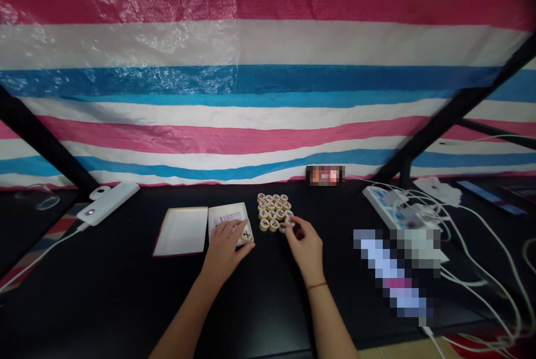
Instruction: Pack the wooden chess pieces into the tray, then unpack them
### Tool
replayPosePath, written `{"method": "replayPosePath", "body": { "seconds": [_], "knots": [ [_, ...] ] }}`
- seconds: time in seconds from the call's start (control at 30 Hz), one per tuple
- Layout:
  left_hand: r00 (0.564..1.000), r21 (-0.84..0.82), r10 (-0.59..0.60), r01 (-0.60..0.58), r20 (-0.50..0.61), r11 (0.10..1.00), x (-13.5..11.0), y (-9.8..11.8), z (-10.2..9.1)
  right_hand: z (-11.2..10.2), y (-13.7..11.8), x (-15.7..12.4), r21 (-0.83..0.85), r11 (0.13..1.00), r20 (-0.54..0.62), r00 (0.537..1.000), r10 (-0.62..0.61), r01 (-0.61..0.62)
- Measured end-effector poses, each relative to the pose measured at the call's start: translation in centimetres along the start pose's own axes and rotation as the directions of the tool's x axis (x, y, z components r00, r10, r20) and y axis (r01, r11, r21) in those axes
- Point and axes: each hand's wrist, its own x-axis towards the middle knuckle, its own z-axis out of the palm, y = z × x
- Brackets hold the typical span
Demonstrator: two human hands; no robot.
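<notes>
Several round wooden chess pieces (274,211) with red and black characters lie in a tight cluster on the black table (125,292). My left hand (226,248) rests on a small white box (228,219) and pinches one wooden piece (247,234) between thumb and fingers. My right hand (305,243) curls at the cluster's right front corner, fingertips closed on a piece (290,223) there. A white box lid (181,231) lies flat to the left of the box.
A white power bank (108,202) with a cable sits at the left. A power strip (391,208) with several white cables lies at the right. A striped red, white and blue tarp (268,96) hangs behind the table, crossed by black frame bars (452,110).
</notes>
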Motion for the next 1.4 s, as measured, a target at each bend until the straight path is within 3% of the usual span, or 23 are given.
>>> {"method": "replayPosePath", "body": {
  "seconds": [0.13,0.3,0.47,0.67,0.73,0.83,0.9,1.03,1.13,1.23,1.4],
  "knots": [
    [0.999,0.093,-0.051,0.049,0.018,0.994,-0.3,0.0,0.1,0.0,1.7,0.2,-0.116,0.993,0.090,0.996,0.024,-0.013],
    [0.996,0.096,-0.063,0.057,0.069,0.994,-0.2,0.4,-0.2,0.3,1.7,-0.2,-0.174,0.984,0.154,0.988,-0.004,0.031],
    [0.994,0.078,-0.070,0.064,0.078,0.995,-0.1,0.5,-0.3,0.4,1.9,-0.3,-0.177,0.977,0.181,0.980,-0.083,0.115],
    [0.993,0.057,-0.081,0.076,0.091,0.995,0.0,0.8,-0.5,0.6,1.9,-0.3,-0.216,0.970,0.198,0.978,-0.070,0.113],
    [0.993,0.056,-0.065,0.060,0.097,0.997,0.1,0.9,-0.5,0.4,1.4,-0.2,-0.190,0.972,0.164,0.981,-0.106,0.137],
    [0.993,0.050,-0.033,0.027,0.117,0.998,0.2,0.9,-0.6,0.2,-0.1,-0.5,-0.110,0.972,0.021,0.978,-0.205,0.206],
    [0.991,0.049,-0.030,0.023,0.131,0.999,0.2,0.9,-0.6,0.4,-1.3,-0.9,-0.032,0.961,0.004,0.962,-0.273,0.273],
    [0.988,0.027,-0.010,0.005,0.155,1.000,0.3,0.7,-0.8,1.4,-3.0,-2.0,0.125,0.935,0.265,0.897,-0.354,0.332],
    [0.981,-0.014,0.038,-0.036,0.189,0.999,0.4,0.8,-1.0,2.0,-3.5,-2.6,0.151,0.926,0.408,0.831,-0.377,0.346],
    [0.974,-0.070,0.073,-0.059,0.214,0.996,0.6,0.9,-1.1,2.1,-3.7,-2.7,0.153,0.921,0.452,0.804,-0.387,0.357],
    [0.983,-0.154,0.086,-0.061,0.164,0.986,0.8,0.8,-1.1,1.9,-3.7,-2.6,0.182,0.917,0.418,0.816,-0.399,0.356]
  ]
}}
